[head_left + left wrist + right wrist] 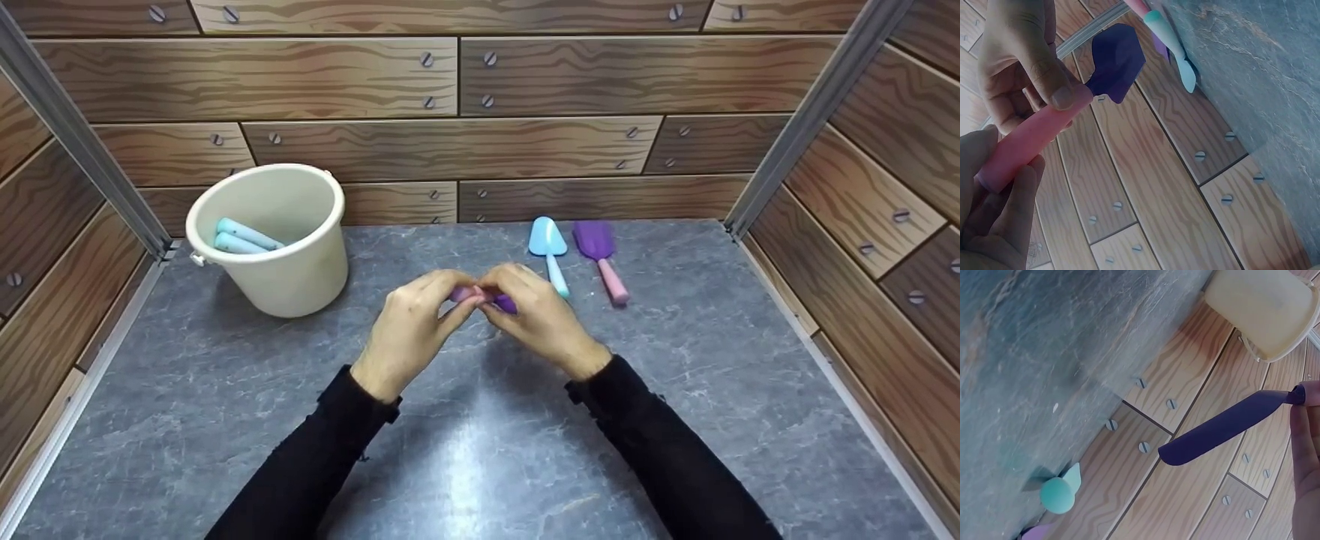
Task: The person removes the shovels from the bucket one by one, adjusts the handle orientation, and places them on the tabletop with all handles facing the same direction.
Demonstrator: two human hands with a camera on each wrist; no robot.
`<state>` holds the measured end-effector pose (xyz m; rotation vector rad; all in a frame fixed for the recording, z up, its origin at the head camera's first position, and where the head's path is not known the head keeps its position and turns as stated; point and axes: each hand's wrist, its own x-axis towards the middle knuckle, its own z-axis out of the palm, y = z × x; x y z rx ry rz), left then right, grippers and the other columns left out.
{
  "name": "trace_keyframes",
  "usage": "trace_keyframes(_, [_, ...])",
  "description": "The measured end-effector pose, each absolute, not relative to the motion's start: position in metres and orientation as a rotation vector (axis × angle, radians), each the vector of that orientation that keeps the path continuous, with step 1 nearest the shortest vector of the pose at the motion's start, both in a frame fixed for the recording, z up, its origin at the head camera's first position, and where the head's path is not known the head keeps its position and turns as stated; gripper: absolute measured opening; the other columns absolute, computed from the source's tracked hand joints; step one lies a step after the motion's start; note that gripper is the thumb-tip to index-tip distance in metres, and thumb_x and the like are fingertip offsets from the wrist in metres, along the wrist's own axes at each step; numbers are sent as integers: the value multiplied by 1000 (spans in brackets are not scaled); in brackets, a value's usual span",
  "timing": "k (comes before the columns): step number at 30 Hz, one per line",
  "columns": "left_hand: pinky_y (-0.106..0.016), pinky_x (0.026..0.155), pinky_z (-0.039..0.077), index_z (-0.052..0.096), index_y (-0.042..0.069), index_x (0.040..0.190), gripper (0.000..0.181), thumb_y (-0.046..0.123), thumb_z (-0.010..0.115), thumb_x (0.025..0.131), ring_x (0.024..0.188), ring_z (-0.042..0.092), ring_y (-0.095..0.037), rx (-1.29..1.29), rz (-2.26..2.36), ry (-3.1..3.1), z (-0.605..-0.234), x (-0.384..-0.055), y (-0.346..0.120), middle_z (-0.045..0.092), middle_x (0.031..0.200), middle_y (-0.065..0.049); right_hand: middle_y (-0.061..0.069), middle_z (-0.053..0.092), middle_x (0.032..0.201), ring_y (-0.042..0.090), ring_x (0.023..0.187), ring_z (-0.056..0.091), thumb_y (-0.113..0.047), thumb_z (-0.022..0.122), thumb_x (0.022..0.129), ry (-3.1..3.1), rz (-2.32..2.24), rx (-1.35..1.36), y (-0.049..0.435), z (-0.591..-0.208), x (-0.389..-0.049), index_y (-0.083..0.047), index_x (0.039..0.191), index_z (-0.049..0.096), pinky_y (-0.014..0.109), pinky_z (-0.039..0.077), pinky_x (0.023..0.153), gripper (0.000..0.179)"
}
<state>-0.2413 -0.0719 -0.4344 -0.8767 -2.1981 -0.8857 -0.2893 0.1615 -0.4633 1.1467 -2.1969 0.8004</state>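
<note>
Both hands hold a small toy shovel (1030,138) with a pink handle and a purple blade (1224,427), raised over the middle of the tabletop. My left hand (405,322) grips the butt end of the handle between thumb and fingers. Closer to the blade, my right hand (536,311) pinches the same handle. In the head view the fingers cover most of this shovel. Beyond the right hand lie a light blue trowel (548,238) and a second purple shovel (596,241) with a pink handle, side by side.
A cream bucket (311,274) stands at the back left, with light blue handles (251,234) showing inside it. The grey marbled tabletop (225,420) is bounded by wood-patterned walls (360,150) at the back and both sides.
</note>
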Motion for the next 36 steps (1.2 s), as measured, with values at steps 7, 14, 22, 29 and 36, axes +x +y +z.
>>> trace_keyframes(7, [-38, 104, 73, 81, 4, 132, 27, 22, 83, 111, 117, 87, -26, -886, -870, -2215, -433, -242, -74, 89, 126, -11, 10, 84, 120, 27, 114, 82, 3, 91, 96, -2170, 734, 1163, 165, -459, -292, -4, 126, 77, 40, 71, 106, 34])
trace_keyframes(14, [-39, 103, 74, 79, 1, 141, 35, 20, 82, 112, 116, 87, -29, -881, -848, -2229, -431, -241, -75, 88, 132, -15, 13, 82, 122, 30, 114, 81, 9, 88, 93, -2186, 710, 1194, 170, -451, -299, -2, 127, 73, 40, 73, 104, 38])
trace_keyframes(22, [-41, 101, 75, 78, 2, 144, 35, 16, 82, 112, 114, 87, -30, -903, -842, -2251, -433, -243, -76, 87, 134, -16, 15, 80, 124, 32, 118, 81, 11, 83, 96, -2274, 744, 1175, 178, -448, -309, 0, 130, 72, 41, 73, 107, 38])
trace_keyframes(29, [-44, 108, 73, 77, 4, 147, 37, 21, 79, 115, 124, 86, -31, -893, -790, -2311, -436, -247, -79, 86, 137, -15, 17, 79, 123, 36, 121, 80, 10, 81, 97, -2319, 763, 1150, 183, -448, -319, 0, 129, 72, 48, 71, 110, 35])
trace_keyframes(36, [-45, 117, 69, 69, 9, 159, 50, 28, 80, 114, 138, 80, -31, -981, -557, -2410, -444, -252, -83, 81, 151, -11, 19, 80, 128, 39, 126, 79, 11, 81, 97, -2382, 786, 1140, 187, -450, -330, 1, 131, 71, 54, 68, 115, 37])
